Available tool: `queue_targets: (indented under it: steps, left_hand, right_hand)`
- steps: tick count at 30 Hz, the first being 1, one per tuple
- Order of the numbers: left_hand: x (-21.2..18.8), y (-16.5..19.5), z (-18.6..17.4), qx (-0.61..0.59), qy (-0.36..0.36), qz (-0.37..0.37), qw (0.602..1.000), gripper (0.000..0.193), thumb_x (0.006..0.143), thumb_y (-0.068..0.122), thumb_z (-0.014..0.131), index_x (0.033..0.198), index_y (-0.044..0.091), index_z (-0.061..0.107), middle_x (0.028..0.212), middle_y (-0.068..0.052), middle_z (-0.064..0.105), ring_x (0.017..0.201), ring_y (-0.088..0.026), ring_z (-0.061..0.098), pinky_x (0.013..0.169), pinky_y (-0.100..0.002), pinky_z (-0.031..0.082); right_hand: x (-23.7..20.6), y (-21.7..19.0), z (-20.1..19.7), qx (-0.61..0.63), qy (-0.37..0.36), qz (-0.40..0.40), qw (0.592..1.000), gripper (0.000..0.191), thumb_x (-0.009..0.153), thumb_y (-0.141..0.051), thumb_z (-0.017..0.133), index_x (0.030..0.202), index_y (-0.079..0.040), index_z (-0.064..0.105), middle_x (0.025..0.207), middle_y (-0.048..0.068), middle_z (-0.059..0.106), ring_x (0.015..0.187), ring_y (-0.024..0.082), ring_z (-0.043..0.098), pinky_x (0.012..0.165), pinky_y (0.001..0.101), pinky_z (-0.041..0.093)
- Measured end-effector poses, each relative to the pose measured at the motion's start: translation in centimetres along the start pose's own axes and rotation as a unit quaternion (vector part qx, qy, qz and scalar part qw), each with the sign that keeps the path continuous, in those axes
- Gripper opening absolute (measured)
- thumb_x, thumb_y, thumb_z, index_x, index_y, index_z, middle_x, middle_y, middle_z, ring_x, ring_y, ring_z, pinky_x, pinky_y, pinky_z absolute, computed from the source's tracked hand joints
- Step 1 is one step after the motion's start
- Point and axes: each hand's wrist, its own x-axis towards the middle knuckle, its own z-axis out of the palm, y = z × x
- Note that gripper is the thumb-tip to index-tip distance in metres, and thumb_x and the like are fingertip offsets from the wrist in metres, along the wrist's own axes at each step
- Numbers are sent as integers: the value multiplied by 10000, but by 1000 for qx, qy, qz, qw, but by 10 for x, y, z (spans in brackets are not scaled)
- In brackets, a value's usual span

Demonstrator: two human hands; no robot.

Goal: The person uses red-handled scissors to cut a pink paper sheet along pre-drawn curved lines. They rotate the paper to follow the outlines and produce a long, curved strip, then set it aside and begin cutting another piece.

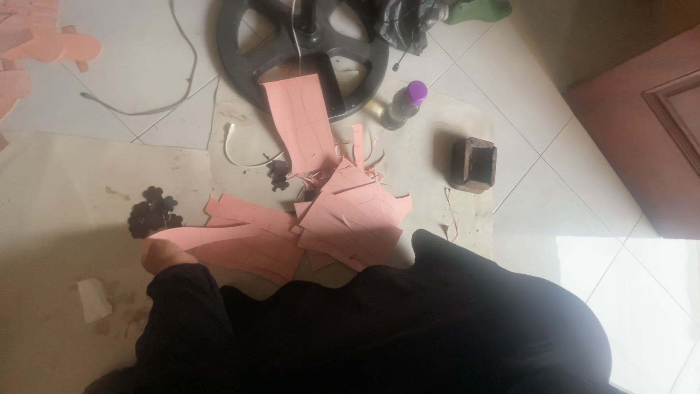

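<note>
My left hand (165, 255) comes out of a black sleeve at the lower left, fingers curled on the near end of a long pink strip (233, 244) that lies flat on the mat. The strip runs right into a heap of cut pink sheets (354, 219). One larger pink sheet (300, 120) leans back from the heap toward a black wheel-shaped base (240, 44). A cluster of small black flower-shaped cutouts (153, 211) sits just beyond my left hand. My right hand is hidden under my black clothing, which fills the bottom of the view.
A bottle with a purple cap (405, 101) and a dark wooden block (474, 164) stand right of the heap. A white cord (237, 149) and a grey cable (168, 95) lie on the tiles. More pink cutouts (51, 45) lie at far left, a wooden door (656, 146) at right.
</note>
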Motion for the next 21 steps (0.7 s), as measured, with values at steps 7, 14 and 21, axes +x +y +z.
queue_targets:
  steps: [7, 14, 21]
  left_hand:
    - [-20, 0, -2, 484, -19, 259, 836, 143, 1016, 139, 546, 1003, 53, 659, 1031, -115, 726, 926, -237, 735, 837, -372, 586]
    - [-23, 51, -83, 503, -7, 226, 834, 137, 1009, 134, 568, 978, 38, 661, 1006, -118, 726, 913, -237, 735, 833, -369, 581]
    - [-53, 82, -101, 519, 20, 196, 831, 137, 1002, 128, 589, 953, 23, 663, 980, -122, 727, 900, -238, 735, 828, -366, 575]
  right_hand:
    - [31, 21, -23, -84, 117, 26, 989, 190, 1025, -93, 555, 848, -91, 487, 746, 33, 488, 648, 146, 462, 591, 311, 383]
    - [34, 68, -153, -109, 365, 102, 919, 302, 1082, -97, 550, 794, -105, 457, 712, -8, 416, 606, 111, 384, 552, 295, 314]
    - [41, 72, -183, -63, 385, 133, 911, 270, 1128, -146, 546, 864, -95, 515, 681, -36, 414, 574, 86, 380, 516, 274, 315]
